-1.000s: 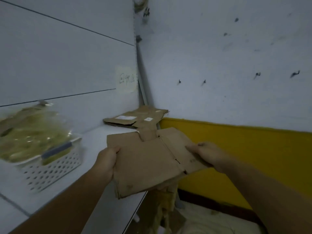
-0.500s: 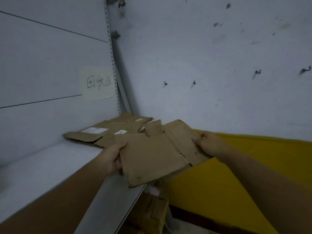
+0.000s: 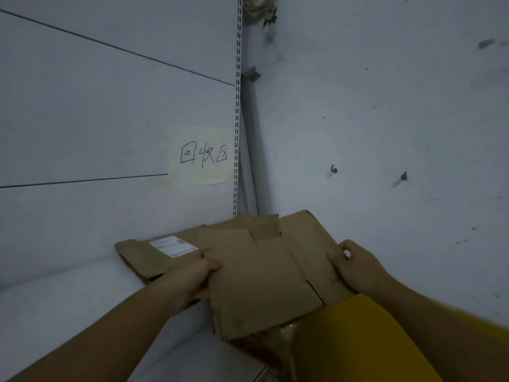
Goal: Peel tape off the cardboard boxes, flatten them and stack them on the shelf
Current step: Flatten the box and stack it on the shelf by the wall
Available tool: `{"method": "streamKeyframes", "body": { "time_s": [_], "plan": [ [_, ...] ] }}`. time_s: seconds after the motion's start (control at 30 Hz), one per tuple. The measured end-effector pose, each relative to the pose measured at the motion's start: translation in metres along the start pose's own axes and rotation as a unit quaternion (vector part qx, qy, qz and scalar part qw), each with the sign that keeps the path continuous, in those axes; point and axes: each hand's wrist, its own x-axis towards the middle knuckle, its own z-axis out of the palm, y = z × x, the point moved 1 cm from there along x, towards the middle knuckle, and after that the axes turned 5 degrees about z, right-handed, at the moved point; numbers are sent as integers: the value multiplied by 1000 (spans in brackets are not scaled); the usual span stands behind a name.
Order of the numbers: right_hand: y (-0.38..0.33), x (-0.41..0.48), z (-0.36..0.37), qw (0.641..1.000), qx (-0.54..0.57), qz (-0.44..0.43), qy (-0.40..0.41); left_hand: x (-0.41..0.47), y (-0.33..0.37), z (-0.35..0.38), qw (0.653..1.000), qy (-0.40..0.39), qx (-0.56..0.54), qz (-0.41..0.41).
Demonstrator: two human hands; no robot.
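Note:
I hold a flattened brown cardboard box (image 3: 261, 274) level in front of me, over the far end of the white shelf (image 3: 82, 307). My left hand (image 3: 192, 279) grips its left edge, thumb on top. My right hand (image 3: 355, 268) grips its right edge the same way. Under and behind it lies a stack of flattened boxes (image 3: 148, 255) on the shelf; the top one carries a white shipping label (image 3: 173, 245). The held box overlaps that stack and hangs past the shelf's front edge.
A paper note with handwritten characters (image 3: 201, 155) is stuck on the shelf's white back panel. A slotted metal upright (image 3: 237, 119) runs down the corner. The wall to the right is grey-white above a yellow band (image 3: 371, 340).
The flattened box has moved forward and left, over the stack on the shelf. My view has swung and closed in on the corner. Both hands keep their grip.

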Motion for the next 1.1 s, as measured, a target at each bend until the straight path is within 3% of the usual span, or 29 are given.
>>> {"method": "streamKeyframes", "body": {
  "time_s": [0.23,0.4,0.6,0.67,0.7,0.77,0.8,0.9,1.1],
  "plan": [
    [-37,127,36,995,-8,-91,39,89,28,-28,992,102,25,76],
    [-45,196,92,991,-11,-132,-13,125,22,-43,955,224,126,145],
    [-84,262,147,977,31,-193,-88,146,38,-73,906,351,215,100],
    [-100,275,165,967,9,-220,-129,144,34,-79,872,345,340,69],
    [-106,280,175,959,-9,-246,-143,143,29,-80,837,327,436,35],
    [-114,283,193,924,-50,-330,-188,140,16,-77,758,287,586,-11],
    [-115,283,202,900,-47,-372,-224,139,8,-76,745,269,609,-30],
    [-113,280,222,851,-12,-428,-305,134,-9,-75,756,263,596,-63],
    [-118,288,224,833,-31,-441,-332,134,2,-65,769,286,557,-127]
  ]
}}
